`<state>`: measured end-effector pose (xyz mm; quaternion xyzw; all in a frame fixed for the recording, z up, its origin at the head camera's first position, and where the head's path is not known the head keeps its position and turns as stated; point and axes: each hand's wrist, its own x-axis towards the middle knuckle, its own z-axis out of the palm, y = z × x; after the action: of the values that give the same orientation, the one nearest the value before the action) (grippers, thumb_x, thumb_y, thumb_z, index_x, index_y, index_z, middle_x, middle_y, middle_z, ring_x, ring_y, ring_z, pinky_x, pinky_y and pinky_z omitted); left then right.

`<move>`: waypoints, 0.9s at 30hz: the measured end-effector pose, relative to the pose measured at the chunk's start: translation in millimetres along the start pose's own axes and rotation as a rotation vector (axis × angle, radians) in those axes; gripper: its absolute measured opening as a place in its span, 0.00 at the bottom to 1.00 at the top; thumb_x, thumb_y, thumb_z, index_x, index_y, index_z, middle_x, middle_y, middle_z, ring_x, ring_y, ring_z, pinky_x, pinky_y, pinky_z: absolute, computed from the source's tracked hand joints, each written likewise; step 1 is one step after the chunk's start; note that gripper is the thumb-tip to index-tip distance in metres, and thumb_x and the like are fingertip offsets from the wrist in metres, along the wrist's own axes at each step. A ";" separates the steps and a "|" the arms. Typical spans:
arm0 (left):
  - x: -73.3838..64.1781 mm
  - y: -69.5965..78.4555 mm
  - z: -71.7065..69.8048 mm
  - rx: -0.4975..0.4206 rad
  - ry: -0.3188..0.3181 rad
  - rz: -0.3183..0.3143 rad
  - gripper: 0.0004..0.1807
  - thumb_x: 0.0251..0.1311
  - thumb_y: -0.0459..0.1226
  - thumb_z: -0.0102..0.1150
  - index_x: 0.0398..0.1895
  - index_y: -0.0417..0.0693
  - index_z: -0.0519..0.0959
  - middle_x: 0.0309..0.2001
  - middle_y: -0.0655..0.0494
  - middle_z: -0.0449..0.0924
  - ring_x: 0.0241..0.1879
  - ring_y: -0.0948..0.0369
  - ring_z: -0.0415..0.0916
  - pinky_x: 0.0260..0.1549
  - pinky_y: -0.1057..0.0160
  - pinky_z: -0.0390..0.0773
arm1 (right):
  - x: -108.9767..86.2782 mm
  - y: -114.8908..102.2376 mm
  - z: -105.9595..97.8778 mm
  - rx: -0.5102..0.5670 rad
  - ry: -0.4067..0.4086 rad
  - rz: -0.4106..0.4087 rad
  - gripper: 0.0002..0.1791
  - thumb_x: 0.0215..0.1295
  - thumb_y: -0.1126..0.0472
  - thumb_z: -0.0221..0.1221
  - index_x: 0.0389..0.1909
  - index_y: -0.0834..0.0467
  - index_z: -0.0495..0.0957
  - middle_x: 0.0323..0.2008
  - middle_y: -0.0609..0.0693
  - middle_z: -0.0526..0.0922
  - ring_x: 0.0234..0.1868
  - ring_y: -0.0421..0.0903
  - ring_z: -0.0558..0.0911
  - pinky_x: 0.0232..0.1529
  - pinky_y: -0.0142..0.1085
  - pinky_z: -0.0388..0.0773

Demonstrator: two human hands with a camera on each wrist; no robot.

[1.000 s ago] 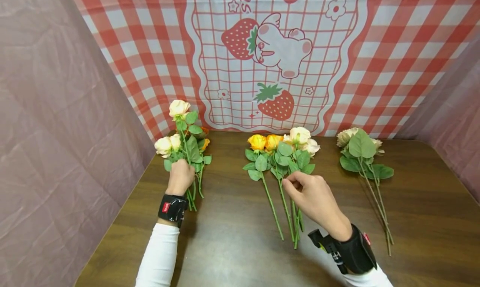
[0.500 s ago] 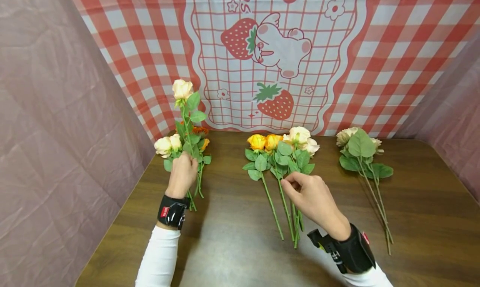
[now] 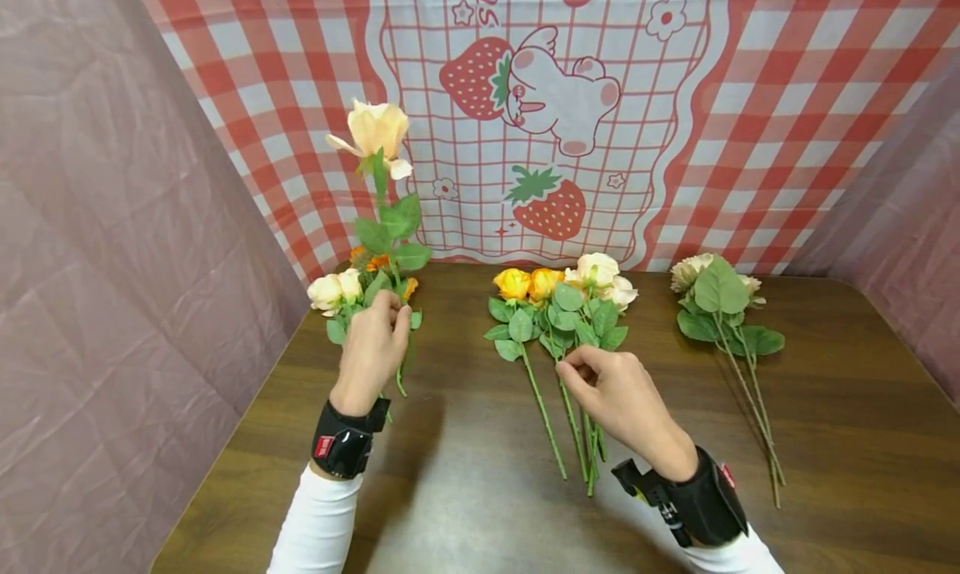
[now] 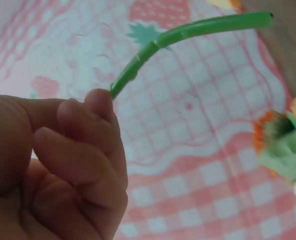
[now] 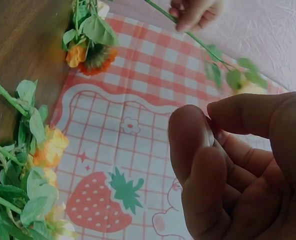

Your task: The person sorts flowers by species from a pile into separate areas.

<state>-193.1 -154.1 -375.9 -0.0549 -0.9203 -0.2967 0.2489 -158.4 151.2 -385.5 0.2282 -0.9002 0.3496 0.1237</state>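
A peach rose [image 3: 377,132] stands upright at the left, its bloom up in front of the checked cloth. My left hand [image 3: 371,353] pinches its green stem between thumb and fingers, and the stem's bare, curved lower end [image 4: 188,31] sticks out past the fingertips in the left wrist view. Behind that hand lie cream roses [image 3: 333,291] and orange flowers [image 3: 375,262]. My right hand [image 3: 626,403], fingers loosely curled and holding nothing, hovers over the stems of the middle bunch, where yellow roses [image 3: 513,284] and cream roses [image 3: 596,272] lie side by side.
Two pale flowers with big leaves [image 3: 717,291] and long stems lie at the right of the brown wooden table [image 3: 465,507]. A red-checked strawberry cloth [image 3: 787,99] hangs behind the table. Pinkish curtains [image 3: 112,266] flank it.
My left hand has lifted the peach rose up and toward me, clear of the left bunch, and its bloom has risen up the cloth. My right hand has stayed nearly still.
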 end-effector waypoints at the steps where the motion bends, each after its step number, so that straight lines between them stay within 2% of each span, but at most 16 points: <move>1: -1.0 3.8 -0.8 -0.018 0.004 0.026 0.05 0.69 0.33 0.55 0.38 0.38 0.75 0.26 0.47 0.83 0.22 0.54 0.78 0.21 0.56 0.75 | -0.1 -0.3 0.6 0.008 -0.010 -0.003 0.04 0.66 0.64 0.62 0.32 0.54 0.84 0.20 0.38 0.75 0.19 0.34 0.67 0.25 0.30 0.66; 7: -9.0 27.9 -3.7 -0.102 -0.027 0.144 0.03 0.68 0.32 0.56 0.37 0.40 0.77 0.28 0.49 0.82 0.25 0.58 0.78 0.26 0.58 0.77 | 0.5 -2.2 4.5 0.088 -0.086 -0.063 0.02 0.66 0.65 0.63 0.37 0.55 0.83 0.25 0.40 0.81 0.24 0.32 0.74 0.27 0.30 0.73; 12: -17.8 45.9 1.2 -0.160 -0.082 0.216 0.03 0.67 0.30 0.56 0.37 0.39 0.78 0.28 0.51 0.82 0.26 0.60 0.78 0.27 0.63 0.77 | 0.2 -3.3 6.3 0.146 -0.085 -0.112 0.04 0.66 0.66 0.63 0.39 0.55 0.84 0.29 0.43 0.84 0.27 0.31 0.76 0.27 0.30 0.75; 15: -24.2 55.7 6.6 -0.186 -0.118 0.267 0.03 0.67 0.31 0.57 0.36 0.40 0.78 0.28 0.53 0.82 0.26 0.62 0.78 0.27 0.64 0.78 | 0.0 -3.8 7.4 0.169 -0.063 -0.162 0.05 0.65 0.67 0.63 0.38 0.55 0.84 0.30 0.43 0.84 0.27 0.32 0.76 0.27 0.30 0.76; 20: -37.8 71.6 17.6 -0.174 -0.149 0.351 0.02 0.66 0.33 0.58 0.35 0.44 0.79 0.27 0.58 0.79 0.25 0.66 0.75 0.25 0.67 0.75 | -0.7 -6.5 8.7 0.248 -0.048 -0.227 0.05 0.65 0.68 0.63 0.39 0.56 0.84 0.31 0.44 0.85 0.26 0.32 0.77 0.25 0.30 0.77; 27: -58.4 90.8 39.5 -0.232 -0.231 0.421 0.03 0.68 0.33 0.56 0.35 0.46 0.79 0.27 0.60 0.76 0.23 0.69 0.68 0.23 0.74 0.68 | -2.8 -10.1 5.7 0.344 -0.006 -0.208 0.06 0.65 0.69 0.63 0.39 0.56 0.84 0.25 0.44 0.82 0.21 0.33 0.75 0.21 0.32 0.74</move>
<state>-136.5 -54.5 -385.0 -0.3066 -0.8709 -0.3336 0.1905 -151.4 141.7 -384.9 0.3388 -0.7992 0.4828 0.1156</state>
